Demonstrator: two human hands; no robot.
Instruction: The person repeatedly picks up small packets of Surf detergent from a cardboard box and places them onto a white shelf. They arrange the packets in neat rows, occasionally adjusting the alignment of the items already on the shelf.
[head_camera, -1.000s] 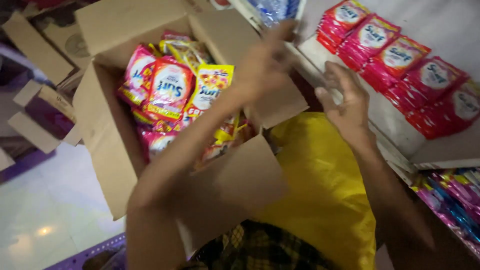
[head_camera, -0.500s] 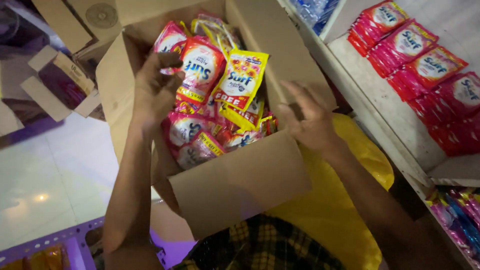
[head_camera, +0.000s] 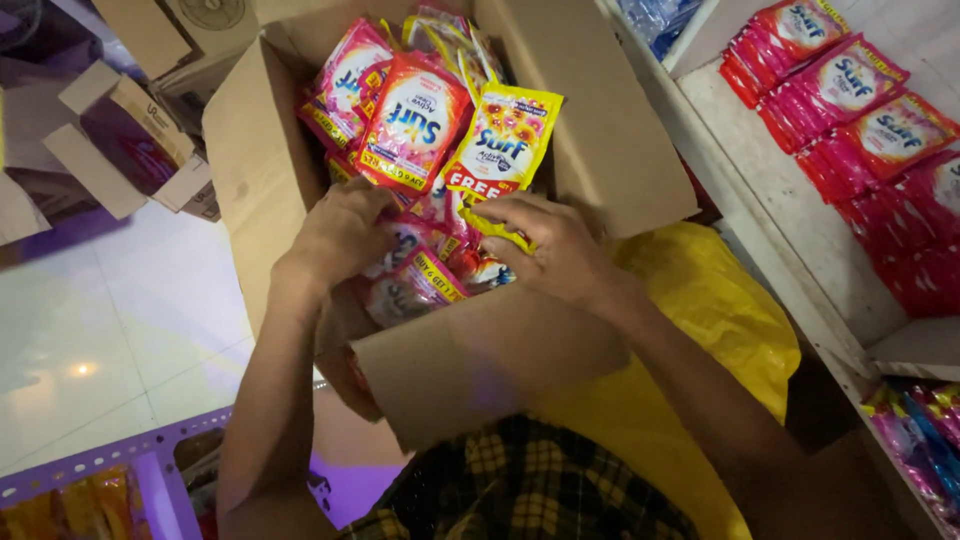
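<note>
**Both hands down among soft sachets in an open carton**

The cardboard box (head_camera: 450, 370) sits open in front of the person, its flaps folded out, and it is crammed with glossy plastic pouches (head_camera: 420, 130) — pink, red and one yellow (head_camera: 505, 145) — standing and leaning every which way. The left hand (head_camera: 340, 235) is curled down over the pouches at the near left of the pile, fingers bent into them; whether it has actually closed around one I cannot tell. The right hand (head_camera: 550, 245) lies over the near right of the pile with its fingers pinching the lower edge of the yellow pouch.

These packs look light, soft and floppy — thin film that will crinkle and slide, one against another. A single pouch is best pinched at its flat sealed edge; a bundle wants a whole-hand squeeze round the middle, or the slick film will let some slip out. Not fragile, though a sharp tug could split a seam.

The box is matte, stiff brown card. A crumpled yellow plastic bag (head_camera: 700, 330) lies just right of it, and a white shelf (head_camera: 790, 210) beyond holds neat rows of red pouches (head_camera: 860, 100).
</note>
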